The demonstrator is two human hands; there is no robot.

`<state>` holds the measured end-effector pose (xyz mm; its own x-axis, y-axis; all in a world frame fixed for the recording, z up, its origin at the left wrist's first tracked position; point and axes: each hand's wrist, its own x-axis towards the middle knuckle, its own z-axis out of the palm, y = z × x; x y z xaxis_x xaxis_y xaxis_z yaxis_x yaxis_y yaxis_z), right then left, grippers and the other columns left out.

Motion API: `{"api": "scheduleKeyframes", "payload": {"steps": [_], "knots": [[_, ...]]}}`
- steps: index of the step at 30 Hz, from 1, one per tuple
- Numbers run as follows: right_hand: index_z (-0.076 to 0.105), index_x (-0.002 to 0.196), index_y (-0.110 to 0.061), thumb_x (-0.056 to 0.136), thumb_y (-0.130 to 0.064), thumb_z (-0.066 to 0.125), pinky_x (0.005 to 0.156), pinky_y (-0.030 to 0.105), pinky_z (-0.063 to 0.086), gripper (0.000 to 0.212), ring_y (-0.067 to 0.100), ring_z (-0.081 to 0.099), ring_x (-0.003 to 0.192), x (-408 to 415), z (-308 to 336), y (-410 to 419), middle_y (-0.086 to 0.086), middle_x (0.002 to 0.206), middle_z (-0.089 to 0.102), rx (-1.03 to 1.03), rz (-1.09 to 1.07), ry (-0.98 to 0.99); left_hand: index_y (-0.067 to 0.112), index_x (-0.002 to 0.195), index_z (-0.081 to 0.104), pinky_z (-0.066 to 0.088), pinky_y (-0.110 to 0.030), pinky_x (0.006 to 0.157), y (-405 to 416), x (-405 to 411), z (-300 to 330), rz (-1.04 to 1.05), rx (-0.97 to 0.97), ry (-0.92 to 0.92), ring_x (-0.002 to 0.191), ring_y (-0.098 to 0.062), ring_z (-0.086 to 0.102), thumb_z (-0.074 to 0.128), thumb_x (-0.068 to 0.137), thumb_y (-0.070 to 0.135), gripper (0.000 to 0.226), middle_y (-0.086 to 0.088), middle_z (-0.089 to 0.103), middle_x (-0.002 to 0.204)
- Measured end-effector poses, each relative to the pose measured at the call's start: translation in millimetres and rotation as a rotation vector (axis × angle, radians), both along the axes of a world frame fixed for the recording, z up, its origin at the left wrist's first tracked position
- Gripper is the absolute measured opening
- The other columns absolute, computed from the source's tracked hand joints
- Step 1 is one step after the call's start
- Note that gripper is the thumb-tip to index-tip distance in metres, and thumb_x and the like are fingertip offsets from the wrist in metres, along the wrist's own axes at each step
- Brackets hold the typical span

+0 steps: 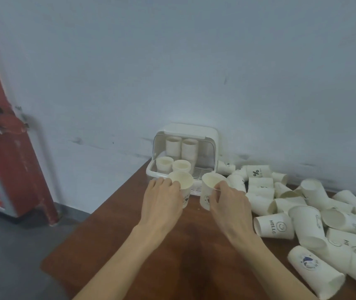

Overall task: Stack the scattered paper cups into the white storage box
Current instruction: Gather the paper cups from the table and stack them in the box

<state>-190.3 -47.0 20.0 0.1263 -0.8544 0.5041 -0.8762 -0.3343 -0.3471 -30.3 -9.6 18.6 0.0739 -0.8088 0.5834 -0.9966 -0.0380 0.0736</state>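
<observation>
Both forearms reach forward over the brown worktop [116, 230], side by side. The left hand [162, 202] curls its fingers round an upright paper cup [182, 186], gripping it at the side near the rim. The right hand [229, 202] holds a second upright cup [208, 191], thumb and fingertips pinching its rim and wall.

Just beyond both hands sits the white storage box [212, 139], its clear front lid raised. Inside stand two taller stacks of cups [181, 148] at the back and two shorter cups [172, 165] in front of them, all mouths up.

To the right of the right hand lies the scattered pile of paper cups [302, 215], most on their sides, some overlapping, spreading toward the near right corner.
</observation>
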Motion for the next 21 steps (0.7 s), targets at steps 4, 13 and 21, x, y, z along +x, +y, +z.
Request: {"api": "scheduleKeyframes", "payload": {"steps": [4, 13, 21], "knots": [[0.055, 0.100, -0.015, 0.095, -0.025, 0.040, 0.062, 0.036, 0.035, 0.018, 0.029, 0.057, 0.081, 30.2, -3.5, -7.7, 0.007, 0.088, 0.067, -0.007, -0.006, -0.013, 0.019, 0.083, 0.062, 0.036, -0.032, 0.077, -4.6, 28.2, 1.4, -0.028, 0.011, 0.017, 0.084, -0.022, 0.056, 0.051, 0.091, 0.023, 0.014, 0.000, 0.063, 0.084], [0.053, 0.098, -0.014, 0.095, -0.023, 0.041, 0.062, 0.035, 0.037, 0.016, 0.028, 0.060, 0.085, 72.0, -4.7, -11.8, 0.005, 0.090, 0.067, -0.004, -0.032, 0.005, 0.017, 0.093, 0.062, 0.034, -0.031, 0.081, -7.9, 71.9, 2.7, -0.048, 0.043, 0.011, 0.093, -0.022, 0.053, 0.045, 0.095, 0.026, 0.020, -0.001, 0.064, 0.095], [0.054, 0.097, -0.015, 0.096, -0.023, 0.041, 0.063, 0.034, 0.035, 0.016, 0.029, 0.059, 0.086, 87.8, -0.3, -1.8, 0.005, 0.092, 0.067, -0.009, -0.074, 0.014, 0.016, 0.097, 0.062, 0.032, -0.031, 0.082, -1.7, 85.4, 11.5, -0.080, 0.035, -0.003, 0.094, -0.022, 0.053, 0.044, 0.095, 0.027, 0.022, -0.002, 0.064, 0.098]]}}
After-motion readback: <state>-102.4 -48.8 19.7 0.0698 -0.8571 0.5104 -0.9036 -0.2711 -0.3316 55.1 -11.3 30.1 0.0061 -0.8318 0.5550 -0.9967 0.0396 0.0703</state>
